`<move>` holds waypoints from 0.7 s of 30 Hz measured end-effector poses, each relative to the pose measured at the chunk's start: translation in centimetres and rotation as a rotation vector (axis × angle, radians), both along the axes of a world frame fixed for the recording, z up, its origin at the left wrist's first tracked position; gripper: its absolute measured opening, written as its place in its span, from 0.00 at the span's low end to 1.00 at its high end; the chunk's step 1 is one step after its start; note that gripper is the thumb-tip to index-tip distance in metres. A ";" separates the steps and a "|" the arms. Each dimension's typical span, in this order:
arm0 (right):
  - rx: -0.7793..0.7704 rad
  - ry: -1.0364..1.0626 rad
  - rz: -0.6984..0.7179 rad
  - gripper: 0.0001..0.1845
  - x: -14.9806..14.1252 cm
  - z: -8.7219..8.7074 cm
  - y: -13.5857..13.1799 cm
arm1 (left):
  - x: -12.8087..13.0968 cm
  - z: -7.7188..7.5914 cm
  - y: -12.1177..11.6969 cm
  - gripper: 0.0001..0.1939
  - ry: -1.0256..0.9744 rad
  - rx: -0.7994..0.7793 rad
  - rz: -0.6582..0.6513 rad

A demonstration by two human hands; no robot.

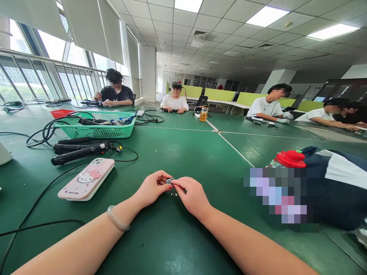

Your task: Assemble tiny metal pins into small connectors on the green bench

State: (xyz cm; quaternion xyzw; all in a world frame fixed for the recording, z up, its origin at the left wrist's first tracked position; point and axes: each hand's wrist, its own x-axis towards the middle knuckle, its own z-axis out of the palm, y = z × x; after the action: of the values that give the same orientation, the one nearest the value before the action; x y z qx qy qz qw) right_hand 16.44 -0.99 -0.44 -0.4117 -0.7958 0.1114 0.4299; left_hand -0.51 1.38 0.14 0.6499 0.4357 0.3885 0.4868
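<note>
Both my hands meet over the green table (137,244) in front of me. My left hand (153,188) is closed, its thumb and fingers pinching a small dark part with light markings (169,180), too small to name. My right hand (193,195) is closed too, its thumb and fingertips pressed to the right side of the same part. Just below the fingertips, a tiny rectangular piece with a pale middle and dark ends (174,194) lies on the table, apart from both hands.
To the left lie a pink phone in a case (87,179), black handheld tools (82,152), cables and a green basket (97,131) of tools. On the right are a red-lidded bottle (291,158) and dark cloth (338,194). Several people sit farther along the table.
</note>
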 end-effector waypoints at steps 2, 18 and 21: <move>0.032 0.014 -0.001 0.10 0.1 0.1 -0.1 | 0.2 0.1 -0.1 0.14 -0.042 -0.015 -0.018; 0.152 0.026 0.019 0.10 0.1 0.5 -0.5 | 0.4 0.6 -0.6 0.13 -0.212 -0.134 -0.045; 0.152 0.045 0.024 0.10 0.1 0.6 -0.5 | 0.3 0.7 -0.6 0.13 -0.227 -0.144 -0.059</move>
State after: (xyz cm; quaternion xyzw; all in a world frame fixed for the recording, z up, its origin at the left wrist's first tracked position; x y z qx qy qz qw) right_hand 16.57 -1.47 0.11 -0.3657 -0.7969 0.0650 0.4765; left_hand -0.21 0.81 0.88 0.5778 0.3852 0.4127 0.5894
